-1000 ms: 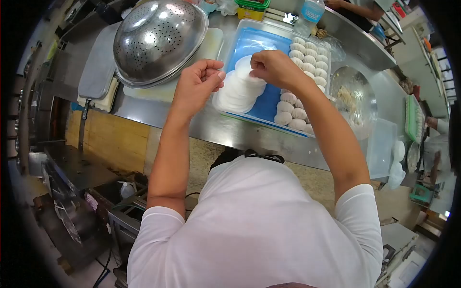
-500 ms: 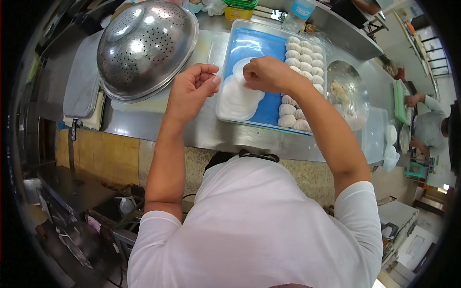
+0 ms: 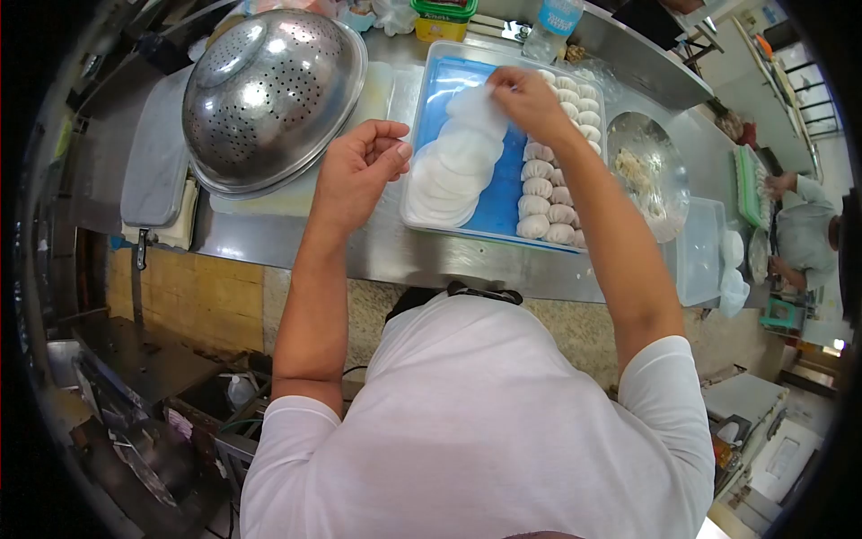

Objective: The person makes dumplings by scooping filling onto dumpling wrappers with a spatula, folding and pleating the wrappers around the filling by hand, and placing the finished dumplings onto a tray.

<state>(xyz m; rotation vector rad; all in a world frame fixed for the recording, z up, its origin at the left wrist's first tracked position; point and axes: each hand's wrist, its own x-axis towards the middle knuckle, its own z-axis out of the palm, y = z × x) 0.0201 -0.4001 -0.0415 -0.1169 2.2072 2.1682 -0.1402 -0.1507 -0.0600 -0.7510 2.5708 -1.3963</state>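
Note:
In the head view, my right hand [image 3: 530, 103] pinches the edge of a thin round white dough wrapper [image 3: 478, 111] over the blue-lined tray [image 3: 412, 208]. That wrapper looks slightly blurred. Below it, more wrappers [image 3: 449, 180] lie fanned out and overlapping on the tray's left side. Rows of pleated white dumplings [image 3: 537, 188] fill the right side, some hidden behind my right forearm. My left hand [image 3: 364, 171] hovers just left of the tray, its fingers loosely curled in and no object visible in them.
A large upturned metal colander [image 3: 269, 99] stands at left, beside a grey board [image 3: 157, 153] and a knife [image 3: 141, 247]. Right of the tray is a metal bowl [image 3: 660, 175] with pale filling. A bottle [image 3: 549, 31] stands behind. Another person [image 3: 804, 229] works far right.
My right hand has moved up and slightly right, drawing a wrapper up from the fan. The wrappers are now more spread out toward the far side. My left hand has stayed in place.

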